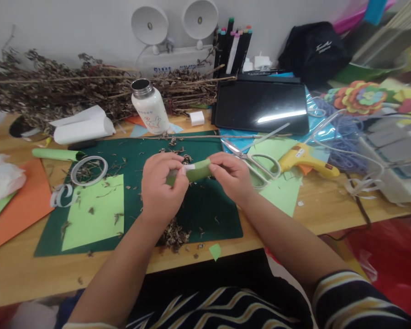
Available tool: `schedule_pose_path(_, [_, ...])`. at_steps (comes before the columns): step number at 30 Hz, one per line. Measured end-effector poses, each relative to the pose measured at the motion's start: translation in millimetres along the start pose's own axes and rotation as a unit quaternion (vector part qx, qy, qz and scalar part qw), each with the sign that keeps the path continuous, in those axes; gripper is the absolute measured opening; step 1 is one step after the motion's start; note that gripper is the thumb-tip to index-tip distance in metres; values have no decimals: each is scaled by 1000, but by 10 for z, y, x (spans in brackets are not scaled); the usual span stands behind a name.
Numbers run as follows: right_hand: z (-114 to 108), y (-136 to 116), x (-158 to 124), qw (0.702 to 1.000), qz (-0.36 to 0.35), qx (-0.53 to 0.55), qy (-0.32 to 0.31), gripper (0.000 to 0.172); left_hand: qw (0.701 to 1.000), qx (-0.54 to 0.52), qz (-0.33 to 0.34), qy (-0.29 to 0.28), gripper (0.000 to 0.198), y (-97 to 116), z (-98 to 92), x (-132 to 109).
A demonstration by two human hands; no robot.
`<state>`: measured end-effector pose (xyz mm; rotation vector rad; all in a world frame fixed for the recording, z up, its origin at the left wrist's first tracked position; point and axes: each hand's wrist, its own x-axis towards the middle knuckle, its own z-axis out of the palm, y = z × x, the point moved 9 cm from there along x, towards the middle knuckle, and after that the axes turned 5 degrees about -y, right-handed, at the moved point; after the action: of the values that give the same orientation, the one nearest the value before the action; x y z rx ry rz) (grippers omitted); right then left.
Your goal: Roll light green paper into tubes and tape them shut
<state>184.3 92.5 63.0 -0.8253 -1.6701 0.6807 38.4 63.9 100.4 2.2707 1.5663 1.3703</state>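
Observation:
Both my hands hold a rolled green paper tube (198, 170) above the dark green cutting mat (205, 214). My left hand (162, 187) grips its left end, thumb pressing a small white strip of tape (188, 167) on the seam. My right hand (233, 176) pinches the tube's right end. The fingers of both hands are closed round the roll. Dried plant crumbs (174, 235) lie on the mat under my left wrist.
Scissors (251, 157) and a yellow glue gun (306, 160) lie to the right. A tape ring (89, 170), a light green sheet (94, 212) and another green roll (56, 154) lie left. A white bottle (150, 107), dried branches (71, 87) and a black tablet (262, 107) stand behind.

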Motion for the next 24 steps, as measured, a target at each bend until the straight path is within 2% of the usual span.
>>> schedule_pose_path(5, [-87, 163, -8, 997, 55, 30, 48, 10, 1000, -9, -9, 4, 9, -57, -25, 7])
schedule_pose_path(11, [-230, 390, -35, 987, 79, 76, 118, 7, 999, 23, -25, 40, 11, -220, -96, 47])
schedule_pose_path(17, [-274, 620, -48, 967, 158, 135, 147, 8, 990, -52, -108, 72, 9, -584, -118, 66])
schedule_pose_path(24, [-369, 742, -45, 950, 174, 170, 195, 5, 964, -139, -198, 108, 7, -943, -133, 45])
